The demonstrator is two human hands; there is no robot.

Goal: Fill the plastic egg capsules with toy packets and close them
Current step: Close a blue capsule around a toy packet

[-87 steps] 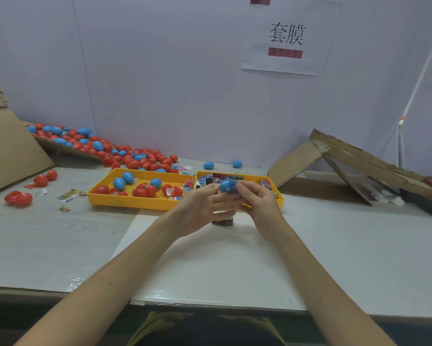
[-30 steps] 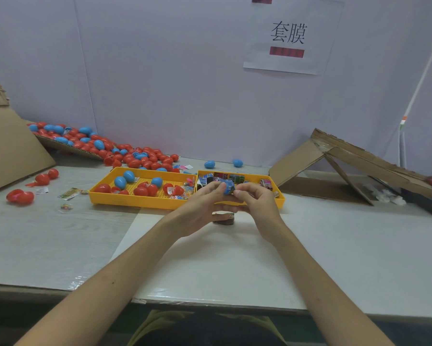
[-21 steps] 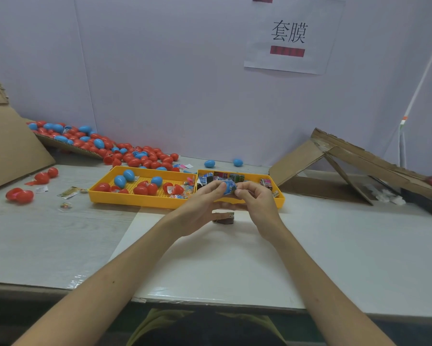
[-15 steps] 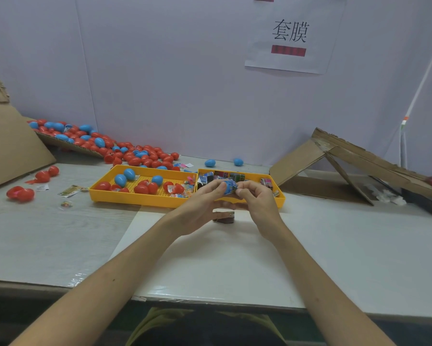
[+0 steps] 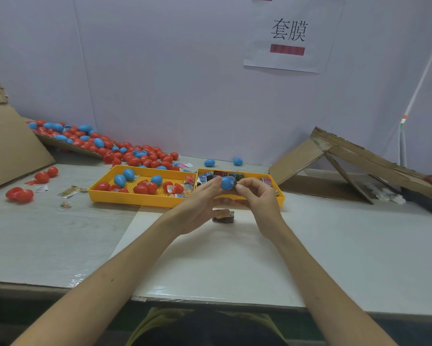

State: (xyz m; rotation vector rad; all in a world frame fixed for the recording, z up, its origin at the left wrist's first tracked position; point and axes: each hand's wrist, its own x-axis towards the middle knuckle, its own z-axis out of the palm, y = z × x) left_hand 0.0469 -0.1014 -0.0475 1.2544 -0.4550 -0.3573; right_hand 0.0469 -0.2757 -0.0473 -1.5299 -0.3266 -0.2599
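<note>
The left hand (image 5: 200, 204) holds a blue egg capsule (image 5: 227, 183): its thumb presses the capsule's left side and its fingers curl beneath. The right hand (image 5: 258, 196) pinches the capsule's right side between curled forefinger and thumb. The capsule is held off the table, in front of the near wall of the right yellow tray (image 5: 281, 196). From this angle it looks almost round. Its long axis seems to run across, from one hand to the other, but which end is the narrow one cannot be told. A dark patch shows at its right edge by the right fingertips; what it is cannot be made out.

Below the hands a small brown object (image 5: 223, 217) lies on the white table (image 5: 334, 245). The right tray holds toy packets (image 5: 221, 174). The left yellow tray (image 5: 135, 199), touching it, holds red and blue capsules. Behind it a heap of capsules (image 5: 125, 152) spreads along the wall. Two loose blue capsules (image 5: 209, 162) lie behind the right tray, and a cardboard ramp (image 5: 347, 156) leans at the right.
</note>
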